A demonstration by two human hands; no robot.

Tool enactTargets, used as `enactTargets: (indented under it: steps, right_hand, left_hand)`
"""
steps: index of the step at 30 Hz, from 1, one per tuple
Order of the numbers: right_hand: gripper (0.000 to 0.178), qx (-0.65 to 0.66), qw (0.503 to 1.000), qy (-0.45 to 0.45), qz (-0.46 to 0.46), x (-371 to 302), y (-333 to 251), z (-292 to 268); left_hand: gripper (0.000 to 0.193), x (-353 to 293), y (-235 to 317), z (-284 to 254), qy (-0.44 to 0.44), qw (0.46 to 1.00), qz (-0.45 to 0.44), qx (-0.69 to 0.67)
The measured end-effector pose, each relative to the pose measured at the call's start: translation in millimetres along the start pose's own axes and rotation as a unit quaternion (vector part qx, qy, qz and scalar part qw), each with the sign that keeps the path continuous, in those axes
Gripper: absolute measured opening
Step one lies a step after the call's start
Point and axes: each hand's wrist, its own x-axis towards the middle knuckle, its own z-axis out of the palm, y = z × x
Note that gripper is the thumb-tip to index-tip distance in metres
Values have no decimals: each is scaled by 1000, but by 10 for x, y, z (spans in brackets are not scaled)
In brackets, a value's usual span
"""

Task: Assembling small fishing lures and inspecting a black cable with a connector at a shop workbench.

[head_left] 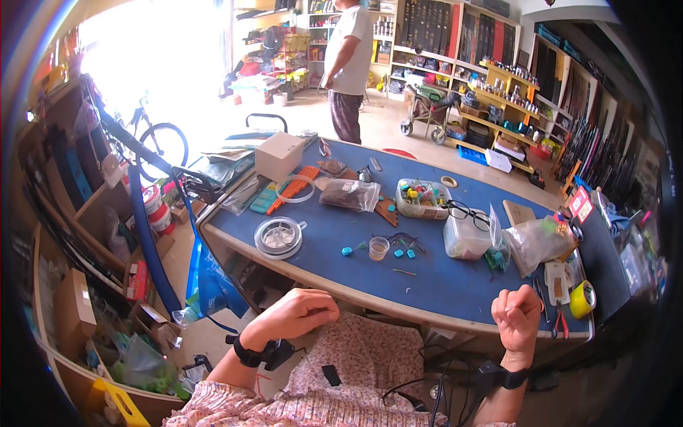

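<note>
My left hand hovers just off the front edge of the blue-topped table, fingers curled and pressed together. Toward the table's right front, my right hand is raised with its fingers folded in. Whatever either hand might hold is hidden or too thin to see. Beyond them lie a small transparent cup, a turquoise cube beside it, more small turquoise pieces and a thin short stick. Red-handled pliers and a yellow tape roll are near my right hand.
Across the table stand a round white spool, a cardboard box, a tub of small colourful items, a lidded plastic box with eyeglasses, and a plastic bag. A person stands beyond the table.
</note>
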Motion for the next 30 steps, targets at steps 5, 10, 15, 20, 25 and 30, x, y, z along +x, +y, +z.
enactTargets:
  steps: [5, 10, 15, 20, 25, 30]
  right_hand:
    - [31, 0, 1000, -1, -16, -13, -1, -52]
    - [31, -5, 1000, 7, -19, -22, -4, -63]
    - [31, -14, 1000, 6, -20, -32, -30, -67]
    - [33, -30, 999, 3, -26, -64, -19, -81]
    - [32, -37, 999, 16, -24, -117, -60, -144]
    - [31, -35, 999, 11, -1, -151, -45, -167]
  left_hand:
    - [11, -74, -48, -126, 13, 999, -28, 33]
    - [9, -101, -118, -172, 40, 998, -7, 51]
    - [8, -112, -170, -233, 57, 995, 14, 84]
    - [8, -114, -219, -318, 91, 988, 19, 122]
    - [8, -149, -257, -414, 132, 986, -44, 93]
    - [8, -172, -264, -441, 164, 978, -86, 100]
